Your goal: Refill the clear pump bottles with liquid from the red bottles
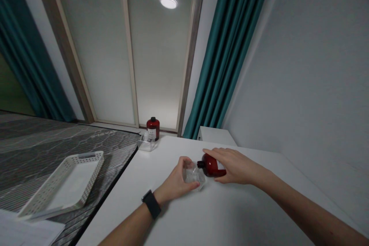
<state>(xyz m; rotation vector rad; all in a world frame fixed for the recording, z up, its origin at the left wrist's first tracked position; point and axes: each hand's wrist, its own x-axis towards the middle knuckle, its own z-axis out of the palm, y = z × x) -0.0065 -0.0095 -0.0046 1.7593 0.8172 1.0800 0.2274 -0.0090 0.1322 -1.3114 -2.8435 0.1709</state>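
Note:
My left hand (174,183) grips a small clear faceted container (192,177) from its left side, low over the white table (196,219). In my right hand (235,164) is a dark red bottle (210,165) with a black neck end and a pale label. The bottle lies nearly sideways, its black end pointing left at the container's upper edge. Whether a cap is on it, or liquid is flowing, I cannot tell. Part of the bottle and its label is hidden by my right hand.
A second red bottle (153,127) with a black top stands at the table's far left corner, beside a clear tray (147,146) holding something. On the grey striped surface to the left lie a white perforated basket (96,160) and papers (29,228). A wall (317,84) rises at right.

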